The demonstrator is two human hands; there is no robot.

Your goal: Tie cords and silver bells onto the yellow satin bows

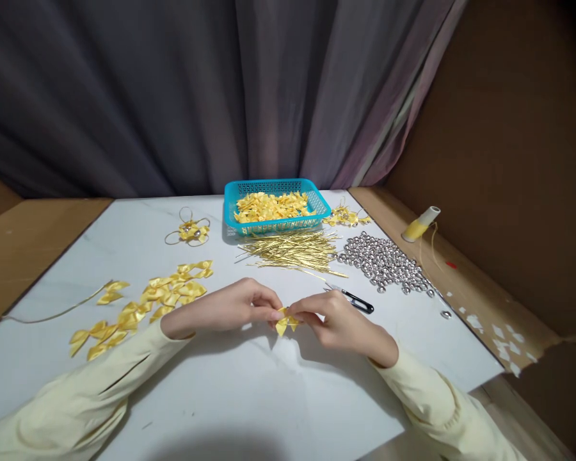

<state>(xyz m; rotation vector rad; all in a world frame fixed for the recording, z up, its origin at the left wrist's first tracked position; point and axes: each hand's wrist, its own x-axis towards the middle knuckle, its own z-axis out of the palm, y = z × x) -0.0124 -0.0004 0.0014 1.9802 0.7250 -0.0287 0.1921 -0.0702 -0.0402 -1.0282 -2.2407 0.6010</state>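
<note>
Between my two hands is a small yellow ribbon bow, held just above the white tabletop. My left hand pinches its left side, and my right hand pinches its right side; the fingertips partly cover it. To the left of my left hand lie several more yellow bows in a loose band. Close behind my right hand are black-handled thread snips, partly hidden by that hand. A pile of gold wire ties lies beyond both hands.
A blue plastic basket at the back holds many yellow bows. Silver beads are heaped at the right, near a cone of yellow thread. Wire loops with bows lie at back left; a single corded bow is far left.
</note>
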